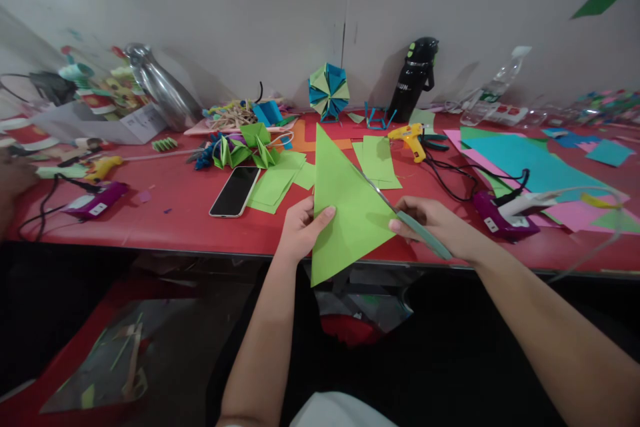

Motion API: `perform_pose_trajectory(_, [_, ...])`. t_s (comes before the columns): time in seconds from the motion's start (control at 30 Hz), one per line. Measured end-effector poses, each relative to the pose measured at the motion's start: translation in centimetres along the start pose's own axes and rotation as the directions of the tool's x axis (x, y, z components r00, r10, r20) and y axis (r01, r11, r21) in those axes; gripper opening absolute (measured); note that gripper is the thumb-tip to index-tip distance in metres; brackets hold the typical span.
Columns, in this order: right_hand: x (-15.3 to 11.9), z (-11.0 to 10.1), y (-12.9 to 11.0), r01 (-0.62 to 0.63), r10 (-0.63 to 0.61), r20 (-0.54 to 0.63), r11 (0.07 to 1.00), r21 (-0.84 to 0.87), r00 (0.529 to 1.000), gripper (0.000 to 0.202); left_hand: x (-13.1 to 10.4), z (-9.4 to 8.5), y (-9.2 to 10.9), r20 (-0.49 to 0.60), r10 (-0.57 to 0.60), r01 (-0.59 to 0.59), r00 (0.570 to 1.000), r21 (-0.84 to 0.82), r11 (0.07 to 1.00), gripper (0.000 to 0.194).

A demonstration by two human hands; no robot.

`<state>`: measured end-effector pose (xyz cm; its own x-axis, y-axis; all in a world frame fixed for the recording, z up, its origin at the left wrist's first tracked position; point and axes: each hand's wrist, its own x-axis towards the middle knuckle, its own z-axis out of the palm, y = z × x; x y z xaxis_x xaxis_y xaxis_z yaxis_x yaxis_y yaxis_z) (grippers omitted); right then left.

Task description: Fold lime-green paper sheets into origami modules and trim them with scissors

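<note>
My left hand (300, 227) pinches the left edge of a light green sheet of paper (345, 213), thumb on top. The sheet is folded into a triangle and held up over the table's front edge. My right hand (425, 220) is closed round a knife (423, 235) with a grey-green handle. Its thin metal blade lies along the slanting right edge of the paper; whether it sits inside the fold I cannot tell. Right-hand fingers also touch the paper's right corner. Behind the sheet lie light green paper pieces (377, 160) and, to the left, more cut pieces (277, 183).
A phone (235, 192) lies left of the paper. Yellow glue gun (411, 140), purple power strip (503, 217) and cables are on the right. Folded paper ornaments (329, 92), a black bottle (415, 80) and a steel flask (163, 87) stand at the back. Another person's hand (15, 187) is far left.
</note>
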<state>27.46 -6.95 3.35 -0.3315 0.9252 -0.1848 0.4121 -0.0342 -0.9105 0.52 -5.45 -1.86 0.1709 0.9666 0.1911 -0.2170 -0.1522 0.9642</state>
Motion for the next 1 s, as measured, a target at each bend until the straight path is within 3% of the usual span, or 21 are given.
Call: perform_pose_trajectory(1.0, [0.03, -0.01, 0.38, -0.035, 0.035, 0.000, 0.999, -0.023, 0.999, 0.037, -0.02, -0.16, 0.00, 0.015, 0.011, -0.011, 1.000, 0.004, 1.000, 0.038])
